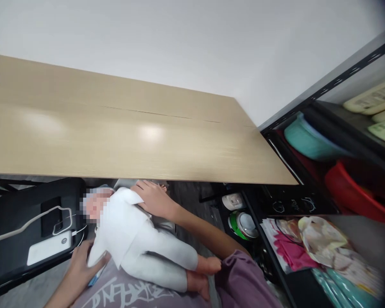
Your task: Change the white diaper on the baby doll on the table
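Observation:
A baby doll (128, 233) in a white top and white trousers lies face up across my lap, on my purple shirt. Its head is to the left, and its bare feet stick out at the right. My left hand (85, 263) is closed around the near sleeve, thumb on one side and fingers on the other. Over the far sleeve lies my right hand (154, 199), its fingers bent around the doll's arm, with the small doll hand showing just past it. The undersides of both my hands are hidden.
A wooden table (131, 141) stands in front against the white wall. To the left, a black chair (16, 214) holds a white power bank (49, 248) and cables. At right, a black shelf carries a teal basin (311, 137), a red basin (356, 192) and packaged cloths.

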The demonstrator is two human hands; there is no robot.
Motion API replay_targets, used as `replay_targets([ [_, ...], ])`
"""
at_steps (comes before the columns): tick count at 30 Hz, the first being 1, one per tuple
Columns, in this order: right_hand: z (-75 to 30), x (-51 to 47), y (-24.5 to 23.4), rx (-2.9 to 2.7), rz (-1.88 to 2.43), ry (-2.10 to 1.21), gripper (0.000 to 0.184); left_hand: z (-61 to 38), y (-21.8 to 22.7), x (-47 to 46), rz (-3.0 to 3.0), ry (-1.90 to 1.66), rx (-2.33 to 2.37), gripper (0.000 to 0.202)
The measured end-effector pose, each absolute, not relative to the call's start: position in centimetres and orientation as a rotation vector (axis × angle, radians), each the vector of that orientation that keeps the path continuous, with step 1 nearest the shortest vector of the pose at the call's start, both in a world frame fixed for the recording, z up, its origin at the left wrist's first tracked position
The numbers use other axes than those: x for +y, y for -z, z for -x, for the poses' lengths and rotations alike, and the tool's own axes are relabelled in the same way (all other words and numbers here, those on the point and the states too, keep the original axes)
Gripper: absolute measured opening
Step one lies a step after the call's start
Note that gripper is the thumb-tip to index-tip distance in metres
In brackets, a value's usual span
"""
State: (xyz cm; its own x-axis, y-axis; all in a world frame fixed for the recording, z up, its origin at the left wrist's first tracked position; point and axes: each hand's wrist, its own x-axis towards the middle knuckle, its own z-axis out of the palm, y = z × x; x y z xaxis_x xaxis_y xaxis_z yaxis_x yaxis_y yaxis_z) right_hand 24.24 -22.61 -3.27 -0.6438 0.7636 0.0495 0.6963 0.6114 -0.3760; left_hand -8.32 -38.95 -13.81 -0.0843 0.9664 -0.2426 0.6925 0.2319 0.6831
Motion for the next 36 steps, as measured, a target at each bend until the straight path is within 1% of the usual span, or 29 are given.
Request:
replay_targets([
  [2,-24.2,-23.3,2.4,-2.634,1.168,-0.474,0.028,8.6,14.2,-39.5,-1.512,-0.476,1.809,0.065],
  [4,-24.7,-24.4,1.2,-2.599,1.142,-0.47,0.03,8.5,14.0,-39.9,-1.53,-0.513,1.787,0.058],
  [5,-25.2,-25.2,0.6,-2.562,1.137,-0.466,0.032,8.4,13.7,-40.0,-1.529,-0.571,1.781,0.057],
  [7,-26.7,-26.8,-0.9,-2.456,1.167,-0.452,0.035,8.5,12.5,-40.0,-1.497,-0.716,1.751,0.062],
  [10,-29.8,-28.9,-2.9,-2.281,1.35,-0.433,0.039,8.8,9.5,-38.5,-1.525,-0.777,1.656,0.073],
  [11,-30.9,-29.2,-3.4,-2.23,1.435,-0.442,0.038,8.8,8.2,-37.4,-1.588,-0.738,1.626,0.071],
  [14,-33.6,-29.1,-4.0,-2.085,1.655,-0.444,0.033,7.8,3.7,-32.5,-1.861,-0.584,1.523,0.054],
  [15,-34.4,-28.6,-3.9,-2.036,1.704,-0.415,0.032,7.1,2.1,-30.6,-1.941,-0.538,1.481,0.049],
  [17,-35.9,-27.2,-3.3,-1.949,1.775,-0.324,0.031,5.0,-0.6,-26.5,-2.068,-0.479,1.41,0.046],
  [19,-37.3,-25.6,-2.3,-1.892,1.818,-0.245,0.031,2.7,-2.5,-22.6,-2.171,-0.462,1.362,0.051],
  [21,-38.8,-24.1,-1.2,-1.868,1.825,-0.194,0.035,0.7,-3.5,-19.1,-2.256,-0.418,1.348,0.054],
  [24,-40.8,-22.2,0.6,-1.847,1.786,-0.161,0.038,-1.0,-4.0,-14.9,-2.326,-0.318,1.373,0.064],
  [27,-42.2,-20.4,2.4,-1.829,1.741,-0.145,0.035,-1.4,-3.9,-11.9,-2.372,-0.249,1.452,0.066],
  [31,-42.6,-17.6,4.4,-1.831,1.711,-0.098,0.039,-1.2,-3.0,-8.6,-2.468,-0.361,1.523,0.063],
  [36,-42.2,-12.3,5.4,-1.839,1.707,-0.071,0.039,-1.3,-0.8,-3.7,-2.523,-0.442,1.51,0.062],
])
